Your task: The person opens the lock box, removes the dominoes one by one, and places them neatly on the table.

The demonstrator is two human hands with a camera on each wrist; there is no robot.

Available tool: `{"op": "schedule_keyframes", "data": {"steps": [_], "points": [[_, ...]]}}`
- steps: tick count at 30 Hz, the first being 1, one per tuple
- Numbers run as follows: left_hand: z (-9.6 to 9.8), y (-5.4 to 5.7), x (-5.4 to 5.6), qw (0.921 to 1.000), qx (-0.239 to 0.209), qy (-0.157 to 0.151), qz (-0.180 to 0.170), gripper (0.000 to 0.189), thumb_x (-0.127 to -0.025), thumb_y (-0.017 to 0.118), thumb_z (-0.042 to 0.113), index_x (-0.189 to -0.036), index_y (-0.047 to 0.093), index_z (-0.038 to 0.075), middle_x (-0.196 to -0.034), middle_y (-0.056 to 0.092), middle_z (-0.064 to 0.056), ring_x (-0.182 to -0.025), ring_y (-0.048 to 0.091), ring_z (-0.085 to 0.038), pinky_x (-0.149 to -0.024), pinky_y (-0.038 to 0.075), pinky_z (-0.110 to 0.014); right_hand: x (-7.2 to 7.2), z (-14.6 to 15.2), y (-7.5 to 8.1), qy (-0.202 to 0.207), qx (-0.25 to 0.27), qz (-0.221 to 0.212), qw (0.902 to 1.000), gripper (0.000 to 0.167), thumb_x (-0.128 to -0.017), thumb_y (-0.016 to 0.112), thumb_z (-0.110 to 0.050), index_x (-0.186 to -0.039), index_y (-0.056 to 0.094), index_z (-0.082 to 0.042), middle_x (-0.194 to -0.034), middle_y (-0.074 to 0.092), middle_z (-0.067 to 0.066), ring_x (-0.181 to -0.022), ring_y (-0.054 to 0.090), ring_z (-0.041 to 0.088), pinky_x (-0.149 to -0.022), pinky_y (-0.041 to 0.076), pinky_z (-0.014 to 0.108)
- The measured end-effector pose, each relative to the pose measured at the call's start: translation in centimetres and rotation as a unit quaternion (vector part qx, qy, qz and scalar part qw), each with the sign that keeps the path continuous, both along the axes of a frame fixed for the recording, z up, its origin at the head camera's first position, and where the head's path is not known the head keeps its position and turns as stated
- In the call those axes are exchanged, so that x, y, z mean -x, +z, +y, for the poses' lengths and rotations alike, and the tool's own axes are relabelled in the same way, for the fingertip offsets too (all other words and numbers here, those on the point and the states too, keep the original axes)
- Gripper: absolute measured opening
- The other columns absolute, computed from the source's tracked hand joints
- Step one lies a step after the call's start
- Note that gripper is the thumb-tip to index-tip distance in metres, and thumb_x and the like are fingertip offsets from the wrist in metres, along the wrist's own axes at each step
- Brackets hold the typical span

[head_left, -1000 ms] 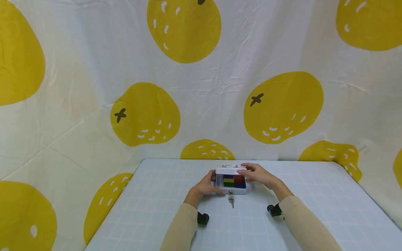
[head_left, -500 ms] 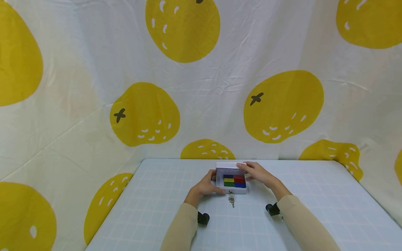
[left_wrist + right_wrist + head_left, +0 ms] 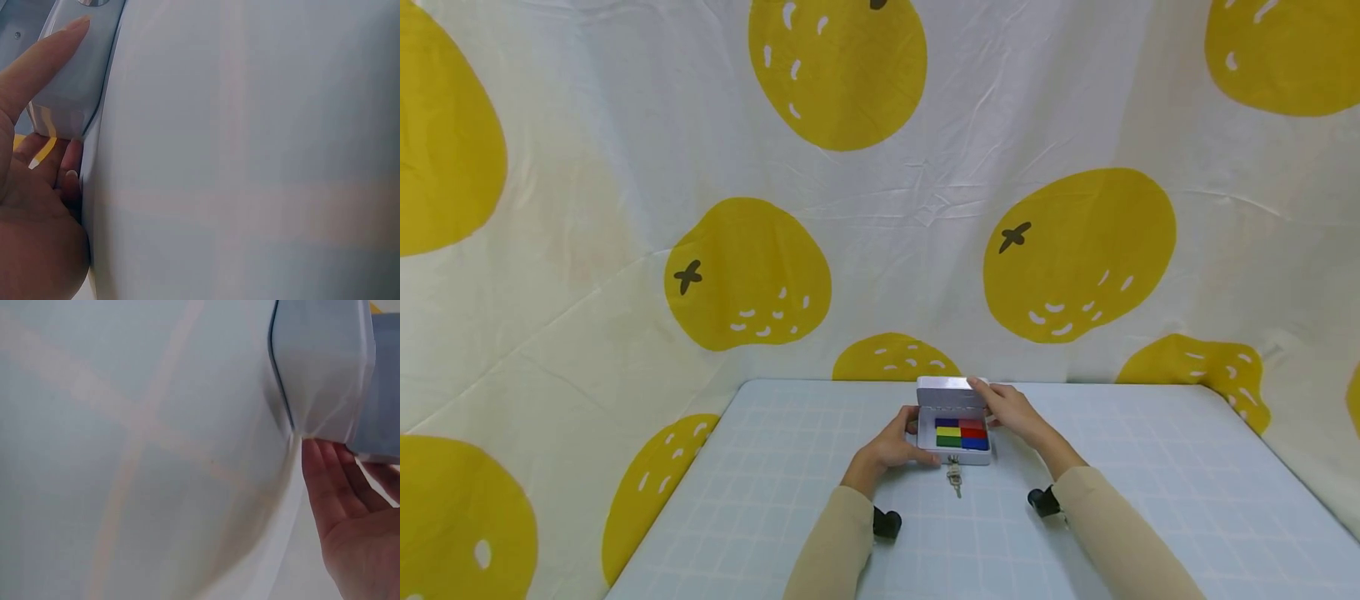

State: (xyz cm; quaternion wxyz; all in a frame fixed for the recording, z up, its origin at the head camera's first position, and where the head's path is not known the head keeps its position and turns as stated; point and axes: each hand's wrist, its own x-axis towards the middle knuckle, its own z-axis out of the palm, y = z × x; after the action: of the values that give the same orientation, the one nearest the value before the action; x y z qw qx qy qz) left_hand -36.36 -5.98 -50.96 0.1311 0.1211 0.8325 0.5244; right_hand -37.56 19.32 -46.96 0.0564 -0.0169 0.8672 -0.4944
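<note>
A small white metal cash box (image 3: 977,458) stands on the table with its hinged lid (image 3: 942,392) raised. Inside lie several coloured blocks (image 3: 961,434), blue, yellow, green and red. Keys (image 3: 955,478) hang from the lock at the front. My left hand (image 3: 889,443) grips the box's left end, thumb along the front wall and fingers round the side, as the left wrist view shows with the box wall (image 3: 78,75). My right hand (image 3: 1017,413) holds the lid's right end by the thumb; in the right wrist view its fingers (image 3: 331,481) reach the box's end wall (image 3: 322,375).
The table (image 3: 760,500) has a pale blue checked cover. Behind it and at the sides hangs a white curtain (image 3: 910,283) with large yellow fruit prints, close to the table's back edge. A dark wrist camera (image 3: 887,524) sits on the left wrist.
The lid has swung up and back from partly lowered to more upright, with the right hand moving along with it. More of the blocks shows. The left hand stays on the box.
</note>
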Motion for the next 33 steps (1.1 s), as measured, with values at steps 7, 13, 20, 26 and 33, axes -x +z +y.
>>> {"op": "schedule_keyframes", "data": {"steps": [7, 13, 20, 26, 33], "points": [[0.06, -0.08, 0.02, 1.0, -0.003, 0.003, 0.0, 0.096, -0.069, 0.098, 0.021, -0.148, 0.043, 0.019, -0.121, 0.056, -0.002, -0.116, 0.049, -0.024, -0.114, 0.035, -0.051, -0.02, -0.19, 0.11, -0.012, -0.018, 0.005, 0.9998, 0.093, -0.095, 0.042, -0.078, -0.148, 0.051, -0.002, -0.126, 0.061, 0.018, -0.105, 0.059, 0.03, -0.088, 0.058, 0.04], [0.09, -0.15, 0.12, 1.0, 0.008, 0.0, 0.006, 0.097, -0.069, 0.098, 0.021, -0.148, 0.042, 0.019, -0.122, 0.055, -0.001, -0.115, 0.049, -0.023, -0.113, 0.036, -0.049, 0.08, -0.13, 0.03, -0.011, -0.024, 0.015, 0.9995, 0.089, -0.097, 0.042, -0.074, -0.146, 0.051, 0.0, -0.121, 0.062, 0.019, -0.102, 0.059, 0.031, -0.086, 0.058, 0.039], [-0.02, -0.11, 0.05, 1.0, 0.002, -0.002, 0.001, 0.098, -0.068, 0.098, 0.023, -0.148, 0.043, 0.019, -0.123, 0.056, -0.002, -0.117, 0.049, -0.024, -0.115, 0.034, -0.052, -0.02, -0.1, 0.06, -0.004, -0.019, 0.03, 0.9993, 0.089, -0.099, 0.037, -0.074, -0.142, 0.053, 0.002, -0.114, 0.063, 0.021, -0.098, 0.062, 0.031, -0.084, 0.059, 0.04], [-0.13, 0.1, -0.04, 1.0, 0.005, 0.0, 0.003, 0.096, -0.069, 0.098, 0.023, -0.147, 0.043, 0.019, -0.125, 0.055, -0.002, -0.118, 0.048, -0.024, -0.116, 0.033, -0.052, -0.02, -0.07, -0.01, 0.003, -0.007, 0.03, 0.9995, 0.088, -0.099, 0.034, -0.073, -0.143, 0.053, 0.0, -0.118, 0.062, 0.02, -0.099, 0.064, 0.03, -0.086, 0.059, 0.04], [-0.01, 0.21, -0.11, 1.0, 0.009, 0.002, 0.002, 0.094, -0.07, 0.097, 0.025, -0.146, 0.043, 0.022, -0.124, 0.054, -0.002, -0.118, 0.048, -0.024, -0.115, 0.035, -0.052, -0.03, 0.14, -0.02, 0.0, -0.013, 0.021, 0.9997, 0.088, -0.1, 0.03, -0.073, -0.142, 0.052, 0.002, -0.113, 0.062, 0.02, -0.098, 0.064, 0.031, -0.087, 0.058, 0.04]]}}
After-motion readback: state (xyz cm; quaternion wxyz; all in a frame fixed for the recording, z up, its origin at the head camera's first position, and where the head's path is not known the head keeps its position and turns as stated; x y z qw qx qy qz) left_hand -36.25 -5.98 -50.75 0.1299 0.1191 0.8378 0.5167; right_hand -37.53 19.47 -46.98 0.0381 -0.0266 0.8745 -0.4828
